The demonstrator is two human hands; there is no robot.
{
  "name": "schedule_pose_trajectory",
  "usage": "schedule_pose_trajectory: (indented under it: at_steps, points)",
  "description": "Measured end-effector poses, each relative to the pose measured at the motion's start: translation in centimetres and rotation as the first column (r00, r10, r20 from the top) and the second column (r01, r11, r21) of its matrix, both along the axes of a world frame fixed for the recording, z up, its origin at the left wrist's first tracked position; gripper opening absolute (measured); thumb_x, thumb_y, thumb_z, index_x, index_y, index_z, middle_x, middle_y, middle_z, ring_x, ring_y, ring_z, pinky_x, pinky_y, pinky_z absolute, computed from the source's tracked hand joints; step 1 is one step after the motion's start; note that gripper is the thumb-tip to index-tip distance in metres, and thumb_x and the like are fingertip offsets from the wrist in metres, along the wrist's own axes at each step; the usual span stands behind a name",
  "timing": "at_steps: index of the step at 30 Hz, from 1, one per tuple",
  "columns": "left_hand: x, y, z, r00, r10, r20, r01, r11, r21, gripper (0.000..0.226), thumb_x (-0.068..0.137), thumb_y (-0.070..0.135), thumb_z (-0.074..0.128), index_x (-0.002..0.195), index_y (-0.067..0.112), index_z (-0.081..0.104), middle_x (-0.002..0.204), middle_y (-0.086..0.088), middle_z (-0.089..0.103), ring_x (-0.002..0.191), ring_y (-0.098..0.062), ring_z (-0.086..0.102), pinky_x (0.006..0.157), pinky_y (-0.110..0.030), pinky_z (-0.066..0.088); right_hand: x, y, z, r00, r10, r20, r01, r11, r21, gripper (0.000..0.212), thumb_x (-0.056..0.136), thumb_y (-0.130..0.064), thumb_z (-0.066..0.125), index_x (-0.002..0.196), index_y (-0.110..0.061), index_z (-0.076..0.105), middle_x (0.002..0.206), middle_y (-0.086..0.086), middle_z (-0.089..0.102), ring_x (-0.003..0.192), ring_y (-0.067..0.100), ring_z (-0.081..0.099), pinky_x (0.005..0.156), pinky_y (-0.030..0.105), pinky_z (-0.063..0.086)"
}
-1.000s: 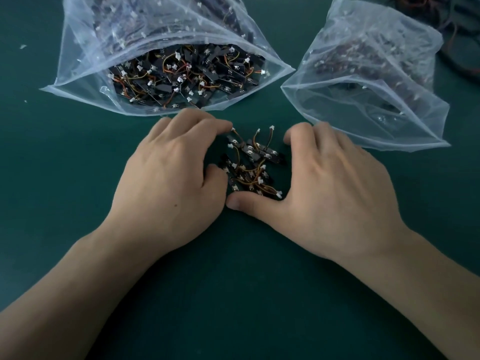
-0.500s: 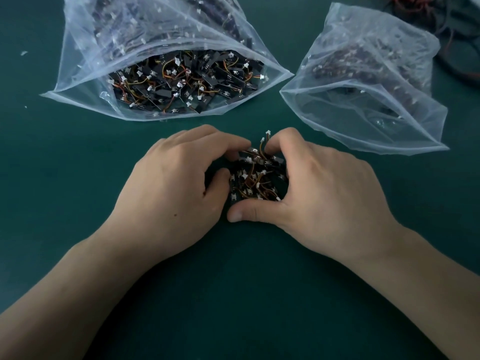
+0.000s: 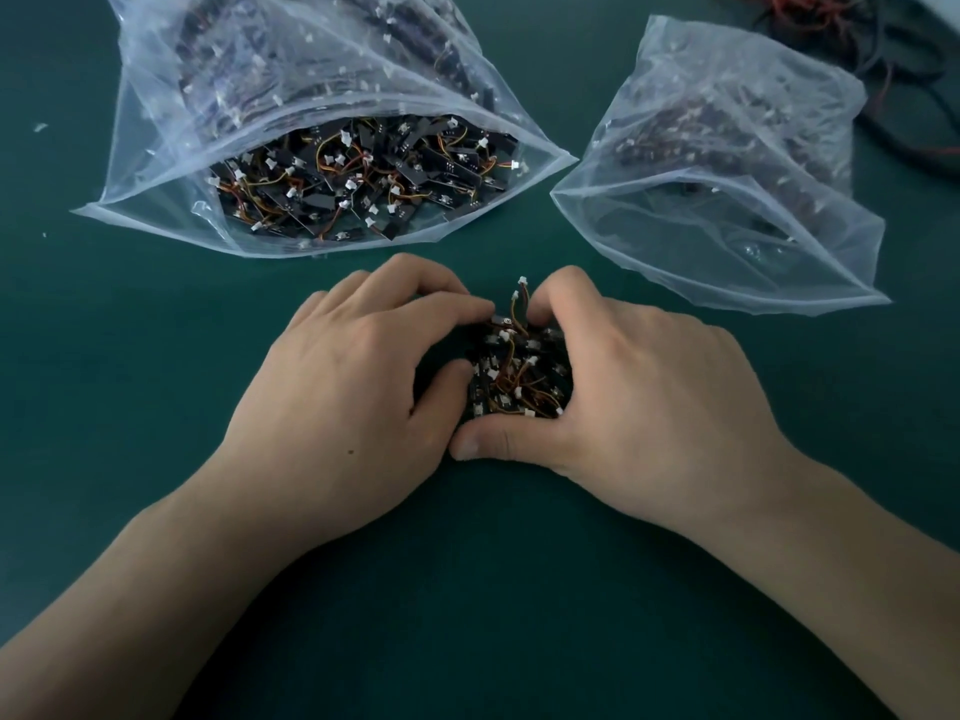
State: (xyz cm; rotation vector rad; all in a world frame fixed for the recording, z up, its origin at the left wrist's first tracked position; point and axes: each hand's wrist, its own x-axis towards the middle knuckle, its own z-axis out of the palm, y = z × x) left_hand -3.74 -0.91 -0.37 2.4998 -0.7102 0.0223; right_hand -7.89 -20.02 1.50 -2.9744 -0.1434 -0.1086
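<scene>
Heap of wired boards (image 3: 514, 371) lies gathered on the bench (image 3: 467, 615), left hand (image 3: 343, 402) and right hand (image 3: 649, 392) each with grip curled close round it; lifting and bagging judged not yet done.

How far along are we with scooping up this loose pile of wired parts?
Done: the parts sit bunched in one tight pile on the table. In hand: the left hand and right hand cup it from both sides. Left: probably lifting it into the full bag or the emptier bag; both lie open.
</scene>
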Motion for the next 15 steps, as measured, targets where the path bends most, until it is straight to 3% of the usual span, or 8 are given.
schedule_pose_trajectory:
  at_steps: [4,9,13,15]
  points:
    - [0.09,0.17,-0.17,1.0,0.0,0.004,0.0,0.998,-0.07,0.033,0.092,0.035,0.06,0.122,0.033,0.073,0.119,0.019,0.06,0.107,-0.014,0.06,0.097,-0.042,0.048,-0.06,-0.31,0.04,0.999,0.032,-0.023,-0.031,0.998,0.047,0.077,0.075,-0.098,0.03,0.113,-0.033,0.045,0.085,-0.018,0.06,0.07,0.013,0.058,0.05,0.03,0.033]
    - [0.2,0.31,-0.45,1.0,0.005,-0.012,-0.007,0.986,-0.165,0.02,0.092,0.035,0.064,0.109,0.035,0.075,0.107,0.019,0.064,0.096,-0.011,0.063,0.087,-0.043,0.052,-0.09,-0.69,0.26,0.996,0.052,-0.075,-0.045,0.995,0.089,0.053,0.089,-0.078,0.038,0.114,-0.033,0.049,0.068,-0.022,0.037,0.067,0.011,0.047,0.052,0.034,0.033]
    - [0.2,0.42,-0.49,1.0,0.01,-0.017,-0.013,0.981,-0.195,0.016,0.092,0.037,0.066,0.105,0.036,0.075,0.103,0.019,0.065,0.093,-0.009,0.063,0.083,-0.041,0.053,-0.34,-0.73,-0.07,0.998,0.058,-0.028,-0.055,0.994,0.092,0.046,0.095,-0.068,0.04,0.118,-0.031,0.056,0.09,-0.017,0.052,0.085,0.015,0.056,0.057,0.037,0.044]
    - [0.21,0.44,-0.48,1.0,0.003,-0.02,-0.007,0.981,-0.196,0.012,0.094,0.035,0.068,0.105,0.038,0.075,0.102,0.018,0.065,0.093,-0.01,0.063,0.083,-0.042,0.053,-0.41,-0.88,-0.49,0.998,0.059,0.007,-0.06,0.996,0.07,0.045,0.097,-0.064,0.043,0.118,-0.027,0.058,0.101,-0.008,0.05,0.092,0.019,0.053,0.061,0.037,0.047]
